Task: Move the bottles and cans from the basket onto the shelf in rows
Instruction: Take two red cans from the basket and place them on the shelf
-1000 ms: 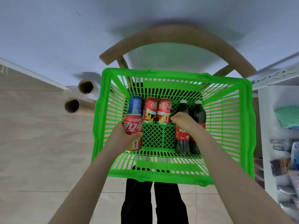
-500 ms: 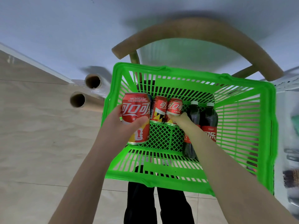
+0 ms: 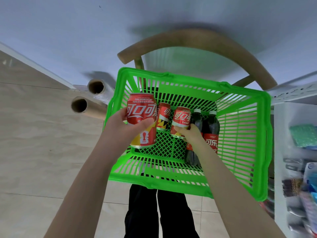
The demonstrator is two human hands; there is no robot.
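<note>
— Starting from the left: what is lying outside the basket?
— Two cardboard rolls are lying by the wall, just beside the left side of the green basket. They are playing no part.

— What is changing at the left hand?
— The left hand is carrying a large red can. A second ago that can was sitting low inside the basket. It is now riding level with the left rim, so it is coming out. The thumb is pressing across its front and the fingers are wrapping behind: clamped on the can.

— Moving right?
— A striped can is standing untouched at the far wall. Beside it the right hand, which was resting at the bottle tops, is now gripping a second red can by its lower half, fingers closing round it.

— Remaining stock?
— Two dark bottles are sitting side by side, touching, right of that hand. The shelf is standing just beyond the basket's right wall.

— Judgement?
— Both hands are taking cans out together. Nothing is reaching the shelf yet, so I am rating the task as early.
</note>
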